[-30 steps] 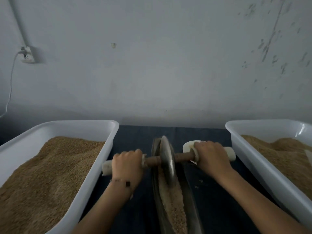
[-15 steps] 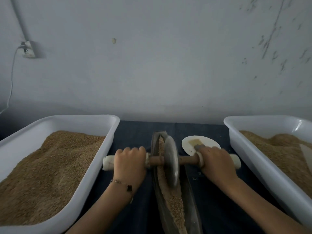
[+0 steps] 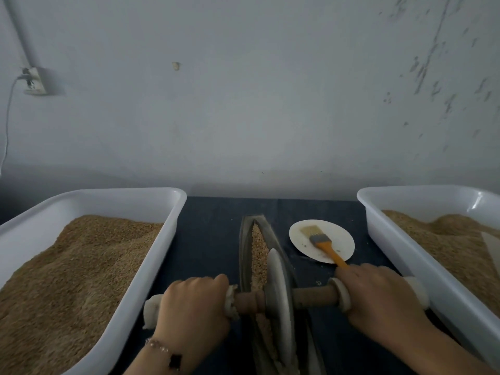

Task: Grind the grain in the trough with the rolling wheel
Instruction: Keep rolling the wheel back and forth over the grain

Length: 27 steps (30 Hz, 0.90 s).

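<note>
Fingers of the left hand point(image 3: 193, 307) are wrapped round the pale cloth-bound left end of the brown wooden axle point(image 3: 247, 303), and those of the right hand point(image 3: 378, 293) are clenched round its right end. Between them the grey metal rolling wheel point(image 3: 278, 299) is seated upright in the narrow, boat-shaped dark metal trough point(image 3: 244, 255), which lies on the dark blue surface point(image 3: 208, 239) with coarse tan grain point(image 3: 258, 247) heaped along its channel.

If the axle is tilted or pressed unevenly, the wheel could be ridden up over the trough wall and grain thrown onto the surface. The large white plastic tub of grain at the left point(image 3: 151, 261) and its twin at the right point(image 3: 392, 239) stand close to the axle ends, so a knuckle could be caught against a rim. At the near end, grain could be pushed out of the trough.

Compared with half a second earlier, the wheel has been drawn nearer along the trough, and the small white round plate point(image 3: 297, 239) with the orange-handled brush point(image 3: 320, 240) has been fully uncovered.
</note>
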Motion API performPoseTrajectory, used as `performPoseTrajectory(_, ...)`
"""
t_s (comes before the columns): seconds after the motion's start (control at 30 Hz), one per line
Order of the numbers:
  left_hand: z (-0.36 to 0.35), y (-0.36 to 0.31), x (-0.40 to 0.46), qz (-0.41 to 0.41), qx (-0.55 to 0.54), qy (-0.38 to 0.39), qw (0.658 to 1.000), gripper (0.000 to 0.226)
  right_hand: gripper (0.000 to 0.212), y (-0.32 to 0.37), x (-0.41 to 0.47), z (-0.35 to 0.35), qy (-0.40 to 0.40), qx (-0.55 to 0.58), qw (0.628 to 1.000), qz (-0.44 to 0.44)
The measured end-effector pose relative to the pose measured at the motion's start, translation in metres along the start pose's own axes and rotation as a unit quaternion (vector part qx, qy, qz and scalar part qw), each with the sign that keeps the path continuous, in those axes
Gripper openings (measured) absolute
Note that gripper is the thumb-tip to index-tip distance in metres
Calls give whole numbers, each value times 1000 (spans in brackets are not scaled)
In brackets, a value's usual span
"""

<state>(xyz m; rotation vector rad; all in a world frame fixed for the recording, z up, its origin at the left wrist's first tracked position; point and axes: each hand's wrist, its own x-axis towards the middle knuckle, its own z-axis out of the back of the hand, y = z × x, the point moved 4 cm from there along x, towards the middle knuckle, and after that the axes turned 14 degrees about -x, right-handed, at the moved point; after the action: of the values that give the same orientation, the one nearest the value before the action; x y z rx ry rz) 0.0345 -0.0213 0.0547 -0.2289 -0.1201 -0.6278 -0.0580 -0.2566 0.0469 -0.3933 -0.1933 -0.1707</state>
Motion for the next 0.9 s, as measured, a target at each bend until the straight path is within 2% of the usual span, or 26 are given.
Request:
performPoseTrajectory(0.07,-8,11,21,15,-11,-22,1000,24,17,1,29,-8,-27,-6,999,-23)
performPoseTrajectory(0.17,-13,21,56,35,-17,-94,995,17,19,0,76,-13,-83,-29,996,-32)
performPoseTrajectory(0.3,-19,39,97,90,-71,-78,990,13,29,0,114,-2,-207,-42,977,-38)
performPoseTrajectory(0.37,-19,44,107,87,-72,-74,991,14,29,2,122,-3,-234,-49,970,-48)
performPoseTrajectory(0.53,-20,36,93,62,-7,-132,989,11,29,2,108,-15,-245,-28,967,-63)
performPoseTrajectory(0.67,-18,22,62,29,6,-118,993,16,21,1,71,-17,-217,0,975,-55)
performPoseTrajectory(0.77,-11,10,27,6,6,-97,995,24,31,-1,33,-13,-183,7,982,-44)
performPoseTrajectory(0.9,2,1,-22,1,-4,-32,999,21,38,-5,-11,8,-191,21,981,-2)
